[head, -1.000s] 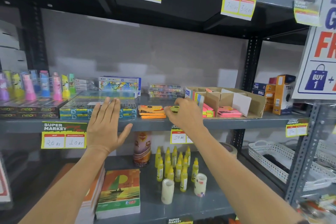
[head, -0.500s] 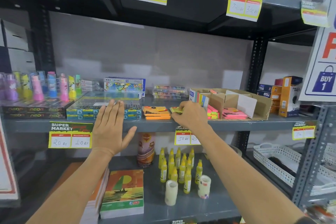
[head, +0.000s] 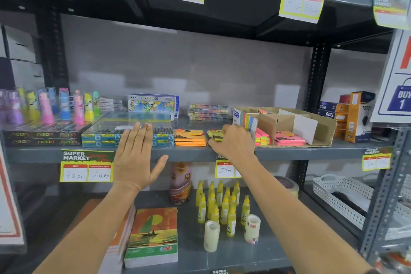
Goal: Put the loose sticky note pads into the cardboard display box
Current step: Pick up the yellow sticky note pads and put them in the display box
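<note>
Right now the person's right hand [head: 232, 143] is resting on the small stack of yellow sticky note pads [head: 214, 135] lying flat at the front of the grey metal middle shelf [head: 200, 153]; its fingers are curling over the stack's top and near edge, but whether they are already pinching it or only touching it I cannot tell, because the back of the hand is covering most of the stack. Just to the left, a second loose stack of orange sticky note pads [head: 190, 138] is sitting flat and untouched, its long side running along the shelf front. The open brown cardboard display box [head: 320, 127] is standing immediately to the right of the right hand, with its printed left end almost against the knuckles; pink and mixed neon pads are already lying in its front compartments, while the rear compartments are looking mostly bare. So the relation that matters is a short one: the box is lying to the right of the yellow stack and slightly behind it, and the right hand is by far the nearer hand to both. The left hand [head: 135, 158] is hovering apart, flat and spread with nothing in it, in front of the blue-green boxed packs [head: 97, 139] further left; it is the nearer hand to the orange stack. Judging from this, the coming move is probably calling for a lift clear of the box's low front wall, then a short carry rightward.
</note>
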### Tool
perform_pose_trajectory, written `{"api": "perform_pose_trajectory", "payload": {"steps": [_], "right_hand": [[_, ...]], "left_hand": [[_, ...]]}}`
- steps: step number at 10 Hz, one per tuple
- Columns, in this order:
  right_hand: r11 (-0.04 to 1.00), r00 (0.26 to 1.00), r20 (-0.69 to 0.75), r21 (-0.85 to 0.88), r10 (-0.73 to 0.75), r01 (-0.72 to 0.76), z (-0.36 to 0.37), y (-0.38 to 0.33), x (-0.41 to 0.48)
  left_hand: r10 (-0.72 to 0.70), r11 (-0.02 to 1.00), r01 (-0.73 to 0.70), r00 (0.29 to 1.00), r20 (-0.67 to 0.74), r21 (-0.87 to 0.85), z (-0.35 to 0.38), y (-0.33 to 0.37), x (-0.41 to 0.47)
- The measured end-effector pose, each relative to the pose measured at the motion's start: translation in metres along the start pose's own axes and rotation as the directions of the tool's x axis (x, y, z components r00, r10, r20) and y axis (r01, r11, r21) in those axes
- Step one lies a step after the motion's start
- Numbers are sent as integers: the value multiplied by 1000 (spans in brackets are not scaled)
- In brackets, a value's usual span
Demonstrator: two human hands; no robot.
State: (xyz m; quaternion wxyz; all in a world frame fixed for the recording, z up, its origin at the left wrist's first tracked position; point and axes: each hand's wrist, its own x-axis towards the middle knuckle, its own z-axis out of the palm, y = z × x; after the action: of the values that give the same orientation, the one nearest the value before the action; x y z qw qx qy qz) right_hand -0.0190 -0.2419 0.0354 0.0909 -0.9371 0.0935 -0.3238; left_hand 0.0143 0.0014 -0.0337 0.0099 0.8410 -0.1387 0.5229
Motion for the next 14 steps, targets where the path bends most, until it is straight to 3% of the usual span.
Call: {"api": "perform_pose_trajectory", "payload": {"steps": [1, 2, 5, 8, 11, 14], "right_hand": [[999, 998, 55, -44, 21, -19, -5, -1, 2], [999, 995, 90, 20, 38, -40, -9, 0, 3], [975, 998, -46, 220, 44, -33, -7, 4, -1], [928, 972, -230, 352, -39, 121, -8, 7, -9], [866, 892, -442, 403, -100, 296, -37, 30, -2], [858, 848, -528, 413, -49, 306, -51, 52, 8]], "left_hand": [[1, 1000, -1, 1000, 1, -1, 1, -1, 0], [0, 1000, 0, 1000, 6, -2, 1, -1, 0], [-3, 1000, 3, 1000, -1, -5, 2, -1, 0], [-11, 1000, 11, 1000, 14, 1, 1, 0, 0], [-17, 1000, 17, 999, 34, -4, -1, 0, 0], [-14, 1000, 14, 999, 41, -2, -2, 0, 0]]}}
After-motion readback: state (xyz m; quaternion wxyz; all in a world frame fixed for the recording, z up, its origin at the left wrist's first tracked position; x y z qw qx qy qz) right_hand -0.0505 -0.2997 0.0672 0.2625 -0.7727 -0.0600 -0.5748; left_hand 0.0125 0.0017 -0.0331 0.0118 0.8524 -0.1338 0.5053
